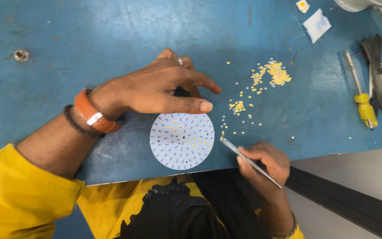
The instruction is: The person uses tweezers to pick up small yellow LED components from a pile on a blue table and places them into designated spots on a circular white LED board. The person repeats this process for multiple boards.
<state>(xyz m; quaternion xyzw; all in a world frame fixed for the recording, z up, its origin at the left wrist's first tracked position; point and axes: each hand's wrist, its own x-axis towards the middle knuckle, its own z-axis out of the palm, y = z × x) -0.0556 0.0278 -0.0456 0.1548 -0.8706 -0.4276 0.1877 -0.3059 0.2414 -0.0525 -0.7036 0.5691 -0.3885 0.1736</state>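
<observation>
Bench (89, 35): blue worktop, scuffed, seen from above; its near edge runs just below the round board.
Round board (181, 140): white disc lying flat on the bench near the front edge, covered in rings of small pads, with a scatter of small yellow chips already seated on it.
Left hand (160, 88): rests on the bench just above the disc, palm down, fingers spread loosely and holding nothing; the thumb lies along the disc's upper rim, touching or almost touching it.
Left wrist: wears an orange strap (94, 116) and a dark beaded band beside it; a ring sits on one finger, and a yellow sleeve (18, 194) covers the forearm.
Right hand (266, 161): closed in a pinch around a pair of metal tweezers (248, 160), at the bench's front edge to the right of the disc.
Tweezer tip: points up and left, ending just beside the disc's right rim; whether it grips a chip is too small to tell.
Loose chips (276, 73): tiny yellow and white squares strewn on the bench right of the disc, thickest in a heap well above the right hand, thinning towards the tweezer tip.
Screwdriver (362, 95): yellow handle, lying far right on the bench, well apart from both hands.
White packet (317, 24): small, lying near the top edge.
Metal stud (21, 55): set in the bench at far left.
</observation>
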